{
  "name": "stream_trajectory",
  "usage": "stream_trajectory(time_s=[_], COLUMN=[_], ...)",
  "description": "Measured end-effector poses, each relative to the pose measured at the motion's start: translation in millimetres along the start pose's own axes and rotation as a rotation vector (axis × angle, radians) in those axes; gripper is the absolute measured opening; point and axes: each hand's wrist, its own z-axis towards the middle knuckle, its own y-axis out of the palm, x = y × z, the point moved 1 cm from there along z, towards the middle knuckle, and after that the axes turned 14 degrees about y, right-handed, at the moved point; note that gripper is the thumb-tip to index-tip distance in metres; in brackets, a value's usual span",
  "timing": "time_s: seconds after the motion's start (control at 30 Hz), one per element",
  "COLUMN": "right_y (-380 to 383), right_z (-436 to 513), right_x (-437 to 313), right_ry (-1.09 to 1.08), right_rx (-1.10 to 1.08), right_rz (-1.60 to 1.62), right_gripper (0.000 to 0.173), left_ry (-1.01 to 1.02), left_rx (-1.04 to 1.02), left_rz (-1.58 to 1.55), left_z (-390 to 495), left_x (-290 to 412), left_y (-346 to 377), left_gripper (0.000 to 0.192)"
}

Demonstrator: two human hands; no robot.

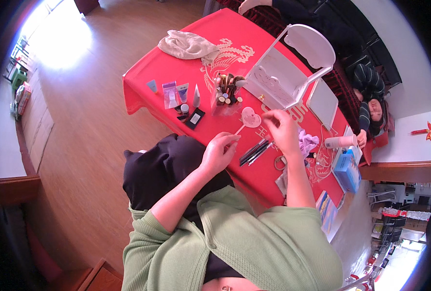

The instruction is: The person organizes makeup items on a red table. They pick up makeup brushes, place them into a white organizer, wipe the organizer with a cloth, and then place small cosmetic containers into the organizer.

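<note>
In the head view, my left hand (221, 152) holds the thin handle of a pink heart-shaped piece (252, 118) with patterned lines. The heart is raised over the red tablecloth and points away from me. Close to its right edge hovers my right hand (282, 132), fingers curled and thumb near the index finger. Whether anything small sits between those fingertips cannot be seen. Several slim makeup pencils or pens (255, 152) lie in a bundle below, between the two hands. A clear holder (215, 105) with makeup brushes (230, 82) stands beyond the heart.
A white vanity box (273, 80) stands behind the holder, its lid raised. Cosmetic tubes (182, 92) and a black compact (195, 118) lie left. To the right are a lilac scrunchie (307, 142), a pink bottle (341, 142) and a blue box (347, 172). A person (370, 80) reclines behind the table.
</note>
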Motion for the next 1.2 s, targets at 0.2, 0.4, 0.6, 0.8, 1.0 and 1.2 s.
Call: stream_trajectory(time_s=[0.2,0.4,0.6,0.8,1.0,1.2], right_y=[9.1,26.1,33.5,31.4,22.5,11.2], right_z=[-34.1,-31.3,-21.4,-16.3,-20.8,-25.7], right_x=[44.9,52.5,54.7,49.8,23.5,-7.1], right_ry=[-0.101,-0.221,-0.274,-0.387,-0.518,-0.473], right_rx=[-0.197,-0.112,-0.133,-0.141,-0.027,0.133], right_rz=[-0.278,-0.451,-0.493,-0.587,-0.583,-0.501], right_gripper=[0.025,0.016,0.016,0.014,0.014,0.048], left_ry=[-0.008,-0.041,-0.032,-0.061,-0.014,-0.067], left_rx=[-0.018,-0.029,-0.019,-0.034,-0.113,-0.052], left_rz=[0.003,-0.009,-0.005,-0.001,0.144,-0.008], left_z=[-1.4,-0.7,-1.1,-2.0,-2.7,-7.2], left_x=[-5.1,-1.0,-3.1,-2.5,-5.6,-22.4], left_y=[2.8,0.9,1.4,0.8,2.8,5.2], left_gripper=[0.024,0.023,0.022,0.023,0.02,0.018])
